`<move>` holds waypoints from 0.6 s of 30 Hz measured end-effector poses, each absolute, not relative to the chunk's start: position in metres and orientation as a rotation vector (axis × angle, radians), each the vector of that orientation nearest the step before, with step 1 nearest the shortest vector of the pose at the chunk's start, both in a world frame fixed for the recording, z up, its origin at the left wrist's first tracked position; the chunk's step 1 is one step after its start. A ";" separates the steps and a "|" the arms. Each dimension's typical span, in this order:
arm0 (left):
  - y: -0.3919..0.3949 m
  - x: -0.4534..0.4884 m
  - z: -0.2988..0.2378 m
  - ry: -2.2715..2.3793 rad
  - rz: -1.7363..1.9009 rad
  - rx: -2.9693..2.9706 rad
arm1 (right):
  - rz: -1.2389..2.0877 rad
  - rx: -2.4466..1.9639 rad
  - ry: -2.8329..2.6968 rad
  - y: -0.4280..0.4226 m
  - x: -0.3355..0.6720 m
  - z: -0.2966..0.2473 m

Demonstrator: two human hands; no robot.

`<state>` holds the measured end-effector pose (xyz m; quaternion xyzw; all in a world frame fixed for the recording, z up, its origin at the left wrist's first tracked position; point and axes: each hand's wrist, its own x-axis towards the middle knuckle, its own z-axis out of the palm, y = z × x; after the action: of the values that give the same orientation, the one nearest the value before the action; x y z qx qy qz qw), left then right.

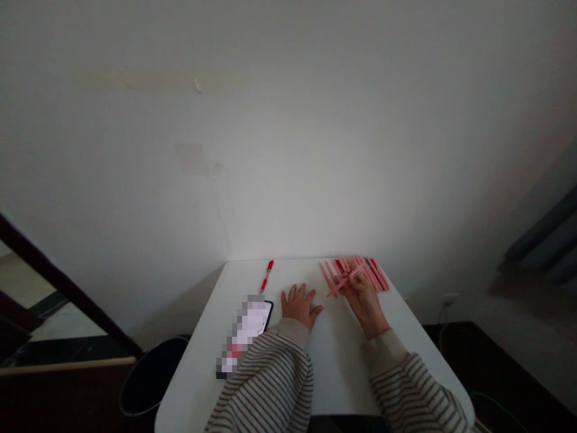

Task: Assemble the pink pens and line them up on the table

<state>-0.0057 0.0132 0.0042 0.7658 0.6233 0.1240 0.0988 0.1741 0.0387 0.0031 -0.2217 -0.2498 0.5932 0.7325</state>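
Right hand here, I have a pink pen pinched, slanting leftward and nearer from the grip; the pen row fans just beyond. Left hand, farther off, rests flat, fingers spread.

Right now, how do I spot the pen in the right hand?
On the table, go to the row of pens at the far right corner. The right hand there holds a pink pen, slanting across the others' direction.
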 end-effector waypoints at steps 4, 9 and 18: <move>0.014 -0.005 0.004 1.863 0.388 2.243 | 1.249 -0.545 -0.569 0.039 0.173 0.003; 0.018 -0.008 -0.003 1.879 0.480 2.243 | 1.079 -0.740 -0.741 0.037 0.173 0.003; 0.036 -0.015 -0.024 1.872 1.088 2.264 | 0.562 -1.053 -1.613 0.029 0.161 0.004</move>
<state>-0.0146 0.0356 -0.0235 0.7227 0.5976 0.3473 0.0043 0.1608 0.0287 0.0040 -0.4423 -0.6780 0.2362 0.5375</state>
